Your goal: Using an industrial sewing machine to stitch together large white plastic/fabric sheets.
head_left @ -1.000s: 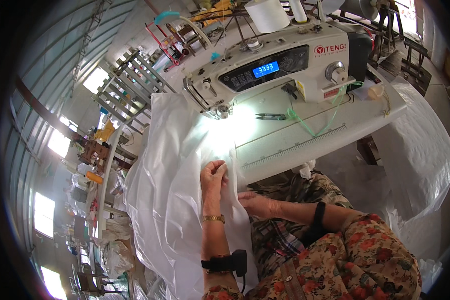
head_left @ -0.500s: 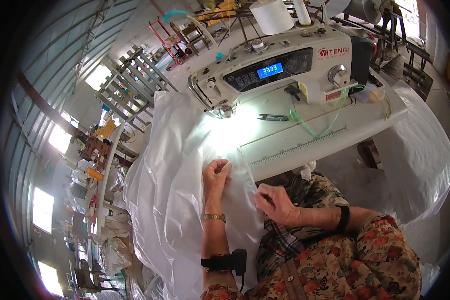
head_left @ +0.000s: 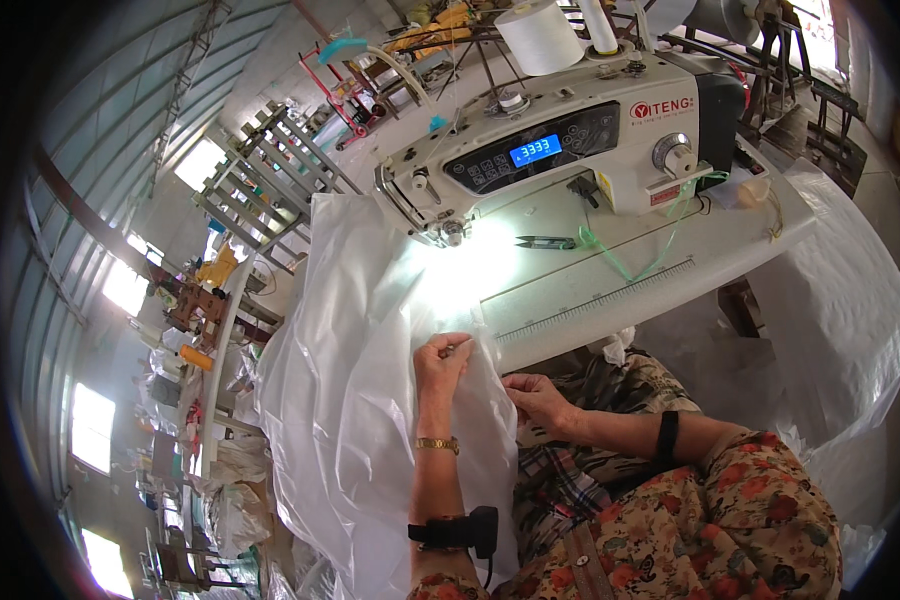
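A large white translucent plastic sheet [head_left: 340, 400] hangs over the left part of the sewing table and down across my lap. Its upper part runs under the lit head of a white sewing machine [head_left: 530, 130]. My left hand [head_left: 440, 362] is closed on the sheet just short of the bright patch, fingers pinched together. Lower and to the right, my right hand [head_left: 538, 398] pinches the sheet's right edge between thumb and fingers. Glare from the lamp hides the needle area.
Thread snips [head_left: 546, 243] and a green string [head_left: 630, 270] lie on the machine bed, beyond a printed ruler strip [head_left: 595, 300]. A white thread cone [head_left: 540, 38] stands behind the machine. Another plastic sheet [head_left: 845, 310] hangs off the table's right end.
My left hand has shifted slightly down and right with the sheet. My right hand has moved a little left, closer to the left hand. Both keep their hold.
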A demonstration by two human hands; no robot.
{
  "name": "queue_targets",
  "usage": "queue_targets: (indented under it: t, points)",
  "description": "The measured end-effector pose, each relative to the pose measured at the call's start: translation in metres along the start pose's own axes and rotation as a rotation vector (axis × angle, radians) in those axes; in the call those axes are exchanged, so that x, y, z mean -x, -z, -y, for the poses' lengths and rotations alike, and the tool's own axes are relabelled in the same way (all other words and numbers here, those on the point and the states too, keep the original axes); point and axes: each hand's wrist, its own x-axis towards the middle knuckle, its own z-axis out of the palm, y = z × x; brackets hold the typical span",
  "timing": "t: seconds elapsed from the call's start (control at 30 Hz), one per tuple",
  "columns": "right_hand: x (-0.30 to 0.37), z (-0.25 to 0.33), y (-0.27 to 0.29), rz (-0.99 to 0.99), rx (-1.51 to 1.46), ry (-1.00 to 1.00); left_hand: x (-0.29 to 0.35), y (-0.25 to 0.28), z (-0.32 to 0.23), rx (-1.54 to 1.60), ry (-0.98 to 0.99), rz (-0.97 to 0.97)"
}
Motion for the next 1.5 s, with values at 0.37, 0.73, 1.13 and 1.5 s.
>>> queue_targets:
  t: [0.37, 0.73, 1.13, 1.5]
  points:
    - [0.040, 0.047, -0.046, -0.021, 0.780, 0.479, 0.009, 0.002, -0.014, -0.002, 0.016, 0.026]
    - [0.024, 0.017, -0.025, -0.157, 0.460, 0.224, 0.003, -0.024, -0.023, -0.549, -0.099, -0.138]
    - [-0.041, 0.146, -0.004, 0.067, 1.552, 0.781, 0.015, -0.042, -0.019, -0.336, -0.079, -0.294]
    - [-0.121, 0.157, 0.001, 0.475, 1.755, 0.767, 0.040, -0.045, -0.022, -0.205, -0.026, -0.296]
